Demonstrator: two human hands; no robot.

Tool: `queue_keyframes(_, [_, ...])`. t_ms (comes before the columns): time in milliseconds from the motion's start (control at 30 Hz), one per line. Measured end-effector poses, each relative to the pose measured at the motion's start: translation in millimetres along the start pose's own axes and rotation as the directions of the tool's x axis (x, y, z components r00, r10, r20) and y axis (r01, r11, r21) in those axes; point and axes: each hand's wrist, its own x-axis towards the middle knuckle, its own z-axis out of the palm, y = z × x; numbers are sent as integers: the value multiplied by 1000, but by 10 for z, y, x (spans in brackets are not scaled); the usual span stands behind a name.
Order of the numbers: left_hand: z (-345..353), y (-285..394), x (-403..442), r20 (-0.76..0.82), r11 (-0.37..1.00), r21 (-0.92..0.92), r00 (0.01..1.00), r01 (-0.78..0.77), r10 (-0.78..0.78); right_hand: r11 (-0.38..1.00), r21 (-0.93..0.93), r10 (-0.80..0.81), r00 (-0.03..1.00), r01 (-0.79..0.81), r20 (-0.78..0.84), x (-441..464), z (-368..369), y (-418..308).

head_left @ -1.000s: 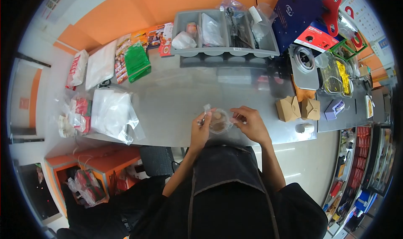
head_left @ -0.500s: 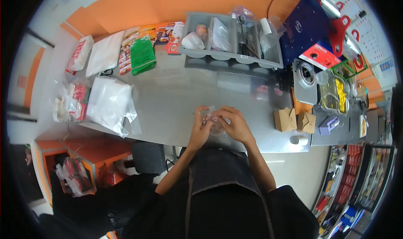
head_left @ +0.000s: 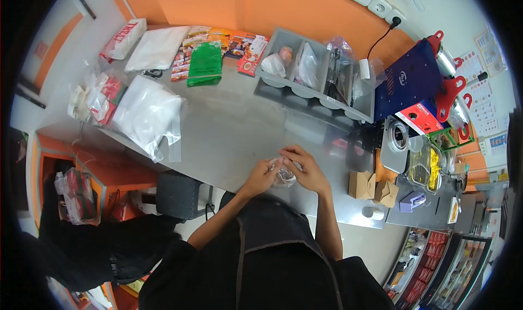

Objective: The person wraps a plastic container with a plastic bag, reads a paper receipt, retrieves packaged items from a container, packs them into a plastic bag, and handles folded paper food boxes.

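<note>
Close to the counter's front edge, a small clear plastic bag (head_left: pixel 284 179) sits between my two hands, its contents too blurred to name. My left hand (head_left: pixel 260 179) is closed on the bag's left side near the top. On the other side my right hand (head_left: pixel 306 171) has its fingers bent over the upper part of the bag, thumb and fingertips pinching it. The fingertips of both hands meet at the bag's top and hide that part. Below the hands, the rounded lower part of the bag shows near the counter's surface.
A steel counter (head_left: pixel 229 122) carries a grey divided tray (head_left: pixel 321 96), a stack of clear plastic bags (head_left: pixel 147 114) and a green packet (head_left: pixel 205 65). Two brown cardboard boxes (head_left: pixel 362 185), a white roll (head_left: pixel 372 213) and a purple tape dispenser (head_left: pixel 412 201) stand at right. A black stool (head_left: pixel 178 193) is below.
The camera view has tilted and shifted. My fingers have drawn closer together over the top of the bag, and my left fingers, raised and spread before, are now closed in.
</note>
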Motion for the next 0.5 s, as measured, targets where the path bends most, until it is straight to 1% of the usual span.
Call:
queue_keyframes(67, [23,-64,3,-27,1000,9,1000,-9,9,999,32,15,1000,-15,1,-12,-63,0])
queue_keyframes(133, [35,-141,19,-47,1000,19,999,-14,15,995,-70,72,996,-69,44,0,-130,-45])
queue_keyframes(167, [35,-177,34,-63,999,-25,997,33,-34,995,-70,73,996,-70,44,-9,-132,-84])
queue_keyframes(200, [39,-169,42,-78,994,-71,993,78,-84,988,-105,113,993,-116,-32,-24,-121,-145])
queue_keyframes(233, [49,-162,47,-80,994,-71,993,78,-84,977,-136,150,983,-164,-107,-38,-101,-195])
queue_keyframes(267, [61,-158,48,-102,989,-112,989,98,-110,977,-135,149,984,-162,-102,-70,-43,-238])
queue_keyframes(300, [74,-124,44,-123,981,-152,983,118,-137,982,-162,75,987,-98,-144,-124,44,-284])
queue_keyframes(333, [91,-50,33,-125,981,-153,982,119,-139,981,-190,0,983,-36,-185,-173,126,-312])
queue_keyframes(367, [110,23,21,-115,958,-254,979,135,-169,981,-189,1,983,-36,-184,-210,202,-322])
queue_keyframes(400, [118,67,18,-102,924,-352,975,150,-197,967,-252,-80,978,30,-193,-241,272,-320])
queue_keyframes(433, [110,64,25,-102,924,-352,975,151,-198,945,-315,-162,967,94,-197,-263,314,-304])
queue_keyframes(500, [91,45,27,-43,951,-291,992,103,-120,954,-286,-147,970,87,-195,-303,369,-203])
